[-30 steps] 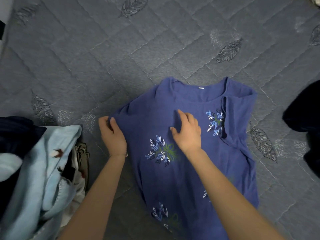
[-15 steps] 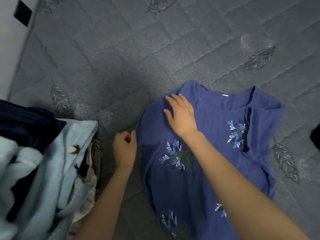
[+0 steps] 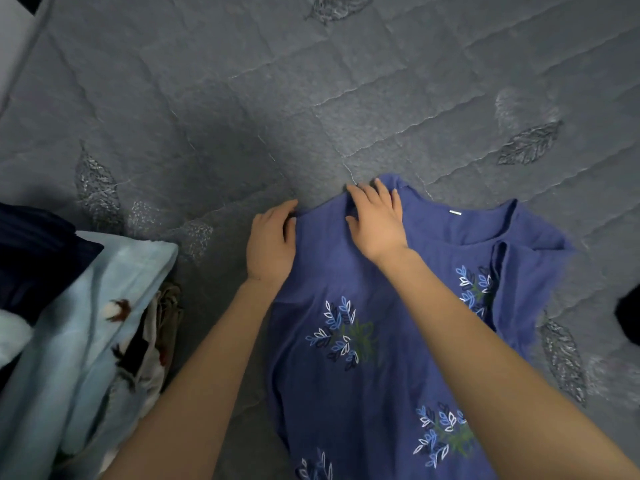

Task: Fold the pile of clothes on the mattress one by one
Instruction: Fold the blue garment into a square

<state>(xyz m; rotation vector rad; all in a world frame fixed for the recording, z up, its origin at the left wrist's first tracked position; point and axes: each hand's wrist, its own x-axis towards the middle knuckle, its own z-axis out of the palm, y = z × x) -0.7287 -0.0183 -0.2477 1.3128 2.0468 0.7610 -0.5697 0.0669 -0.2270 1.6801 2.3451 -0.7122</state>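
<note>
A blue shirt (image 3: 381,341) with leaf prints lies flat on the grey quilted mattress (image 3: 242,109), neckline away from me, its right sleeve folded inward. My left hand (image 3: 270,244) is at the shirt's left shoulder edge, thumb on top of the cloth and fingers at the edge, pinching it. Beside it, my right hand (image 3: 377,220) lies palm down on the left shoulder near the collar, with fingers straight and spread, pressing the fabric. The pile of clothes (image 3: 79,323) sits at the left, a light blue garment on top.
A dark navy garment (image 3: 34,244) and beige cloth (image 3: 169,306) lie in the pile. A black garment (image 3: 628,317) shows at the right edge. The mattress's edge and a pale wall (image 3: 10,53) are at the top left.
Both hands have moved up the shirt's left side to the shoulder. The right hand left the chest for the collar area; the left sleeve now lies tucked in along that edge.
</note>
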